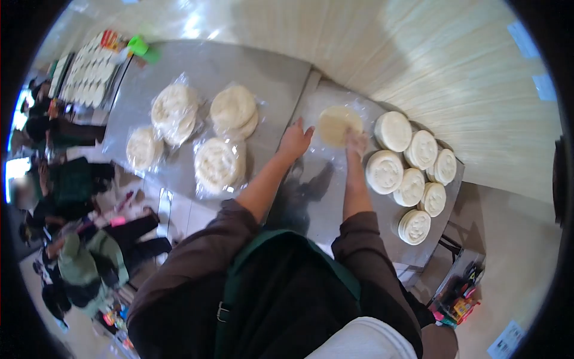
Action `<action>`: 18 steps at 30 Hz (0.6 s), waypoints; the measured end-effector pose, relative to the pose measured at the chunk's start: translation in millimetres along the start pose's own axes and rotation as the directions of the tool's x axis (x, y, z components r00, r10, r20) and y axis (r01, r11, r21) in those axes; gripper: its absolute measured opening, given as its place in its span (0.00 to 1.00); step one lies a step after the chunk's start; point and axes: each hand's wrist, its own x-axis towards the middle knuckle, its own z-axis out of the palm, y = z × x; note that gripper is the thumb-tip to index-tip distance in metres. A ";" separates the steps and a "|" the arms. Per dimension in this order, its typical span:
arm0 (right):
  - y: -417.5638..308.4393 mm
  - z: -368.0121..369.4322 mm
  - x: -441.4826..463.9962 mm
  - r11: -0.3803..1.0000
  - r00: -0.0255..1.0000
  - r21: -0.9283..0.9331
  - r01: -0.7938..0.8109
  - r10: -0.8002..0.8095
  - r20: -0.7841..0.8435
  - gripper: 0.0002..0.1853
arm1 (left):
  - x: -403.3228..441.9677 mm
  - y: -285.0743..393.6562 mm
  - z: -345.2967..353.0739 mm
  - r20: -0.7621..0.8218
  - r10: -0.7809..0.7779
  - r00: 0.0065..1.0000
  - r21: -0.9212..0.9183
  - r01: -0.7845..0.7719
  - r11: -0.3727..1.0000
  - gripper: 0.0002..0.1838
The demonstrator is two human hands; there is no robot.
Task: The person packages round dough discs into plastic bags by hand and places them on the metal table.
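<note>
A thin, tan round of flat dough or bread [336, 122] lies at the back of the metal table, seemingly on clear plastic film. My right hand [357, 142] is at its lower right edge; the fingers look blurred and pale, so their grip cannot be made out. To the left of the round, my left hand [295, 141] hovers over or rests on the metal, thumb and forefinger apart, holding nothing. Several stacks of pale round flatbreads [384, 172] stand to the right of my right hand. Left of my left hand lie bagged flatbreads [220, 164] in clear plastic.
A second metal table [263, 78] adjoins on the left, with more bagged rounds [174, 110] and a green cup [137, 45]. A pale wall [359, 42] runs along the back. Several people [89, 257] stand at far left. A low cart with colourful packets [463, 308] is at lower right.
</note>
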 end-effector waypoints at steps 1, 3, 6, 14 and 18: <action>-1.4 -4.9 -3.9 0.998 0.999 0.025 0.049 -0.049 0.003 0.30 | -30.3 4.0 -28.8 -0.095 0.139 0.986 0.045 -0.135 0.990 0.18; -20.4 -22.9 -29.5 0.971 0.953 -0.138 0.197 -0.222 -0.207 0.30 | -74.3 3.9 -111.5 -0.102 0.288 0.952 0.096 -0.279 0.955 0.18; -62.5 -34.9 -78.9 0.849 0.749 -0.412 0.332 -0.502 -0.432 0.27 | -110.7 -72.0 -174.8 -0.485 0.210 0.849 0.424 0.018 0.906 0.27; -154.9 41.4 -283.1 0.894 0.649 0.434 0.111 -0.396 0.649 0.26 | -131.8 -133.2 -197.6 -0.375 -0.224 0.900 0.185 0.309 0.933 0.34; -142.2 66.3 -291.6 0.950 0.845 0.308 0.047 -0.202 0.495 0.35 | -115.2 -198.7 -191.7 -0.489 -0.327 0.809 -0.044 0.351 0.935 0.40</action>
